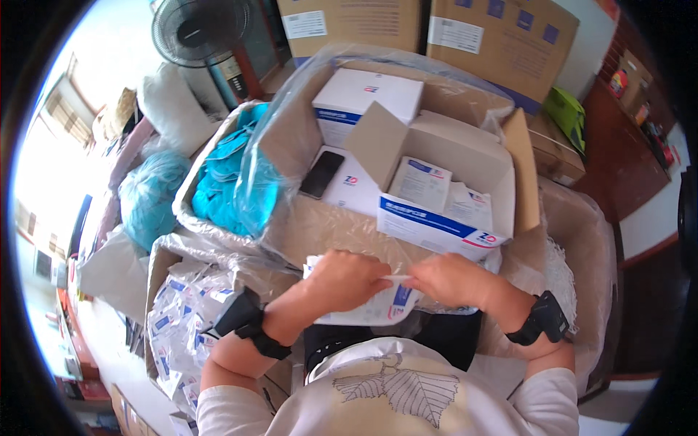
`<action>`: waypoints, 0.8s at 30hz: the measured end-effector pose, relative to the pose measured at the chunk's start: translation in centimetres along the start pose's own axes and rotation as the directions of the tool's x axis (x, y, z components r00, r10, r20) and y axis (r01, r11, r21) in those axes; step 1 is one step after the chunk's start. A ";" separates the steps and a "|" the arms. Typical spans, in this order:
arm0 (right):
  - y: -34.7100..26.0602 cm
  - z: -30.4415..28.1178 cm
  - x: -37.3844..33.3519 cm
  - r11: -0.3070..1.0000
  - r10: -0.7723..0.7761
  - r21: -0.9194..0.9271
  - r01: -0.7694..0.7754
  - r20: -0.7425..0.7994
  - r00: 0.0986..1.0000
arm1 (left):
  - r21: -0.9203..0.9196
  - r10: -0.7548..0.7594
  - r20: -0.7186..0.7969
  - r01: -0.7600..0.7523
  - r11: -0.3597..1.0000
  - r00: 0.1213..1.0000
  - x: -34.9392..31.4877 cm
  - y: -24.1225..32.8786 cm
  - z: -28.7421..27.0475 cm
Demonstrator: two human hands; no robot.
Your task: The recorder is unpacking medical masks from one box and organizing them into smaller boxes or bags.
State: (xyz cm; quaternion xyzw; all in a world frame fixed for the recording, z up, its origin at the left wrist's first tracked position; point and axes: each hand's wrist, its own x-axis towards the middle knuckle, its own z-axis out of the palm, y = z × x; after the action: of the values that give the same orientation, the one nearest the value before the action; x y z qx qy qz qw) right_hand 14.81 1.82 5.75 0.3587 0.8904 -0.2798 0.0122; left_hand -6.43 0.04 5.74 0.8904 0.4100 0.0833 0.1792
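Left hand (347, 280) and right hand (447, 280) meet near the person's lap, both on one white packet (398, 299) with blue and pink print. Left grip pinches the packet's upper edge between thumb and fingers; right grip pinches the same edge just beside it, fingertips close to the left ones. Packet sits below the hands, above the dark trousers (454, 341), at the near side of a big carton (345, 236) lined with clear plastic. Black bands on both forearms, left (247, 323) and right (539, 320). Inside the big carton: open white box (429, 218) with a blue stripe, flap up, a stack of packets (420, 183) standing in it and more leaning beside; a closed white box (369, 94) behind; another white box (352, 182) to the left, black phone (322, 174) lying on top. Lower left, carton of loose packets (178, 312), heaped. Above that, a lined container full of teal cloth pieces (233, 178). Right side, carton with white stringy stuff (558, 283). Back: black fan (200, 33), two tall brown cartons (502, 43), green bag (566, 116).
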 end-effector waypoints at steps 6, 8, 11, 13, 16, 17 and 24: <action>0.2 5.6 1.2 0.998 -0.009 0.064 0.002 0.119 0.993 | -0.033 -0.073 0.104 0.076 0.997 0.992 -2.3 -0.6 5.5; -0.1 5.7 1.7 0.997 0.016 0.077 -0.030 0.167 0.986 | -0.114 -0.129 0.148 0.147 0.983 0.981 -2.8 -0.6 5.7; -0.2 6.9 1.8 0.999 -0.011 0.045 0.006 0.096 0.995 | -0.260 -0.147 0.156 0.184 0.948 0.977 -3.3 -1.4 6.5; 0.0 7.9 1.8 0.994 -0.112 -0.021 0.111 -0.051 0.992 | -0.475 -0.146 0.134 0.193 0.859 0.980 -3.7 -2.7 7.8; 0.2 8.6 2.8 0.934 -0.351 -0.185 0.305 -0.328 0.877 | -0.859 -0.295 0.096 0.229 0.458 0.951 -4.3 -4.0 10.7; 0.0 8.3 2.9 0.929 -0.363 -0.201 0.311 -0.330 0.871 | -0.898 -0.327 0.148 0.265 0.351 0.933 -4.5 -4.7 11.4; -1.6 7.9 1.8 0.922 -0.387 -0.161 0.352 -0.432 0.815 | -0.898 -0.598 -0.016 0.251 0.361 0.801 -3.7 -8.4 12.8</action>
State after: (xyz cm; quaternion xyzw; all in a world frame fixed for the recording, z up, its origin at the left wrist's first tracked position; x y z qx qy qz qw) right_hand 10.99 -1.97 -0.51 0.2336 0.9304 -0.1518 -0.2382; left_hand -10.94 -0.88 -9.30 0.5061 0.5544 0.3795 0.5408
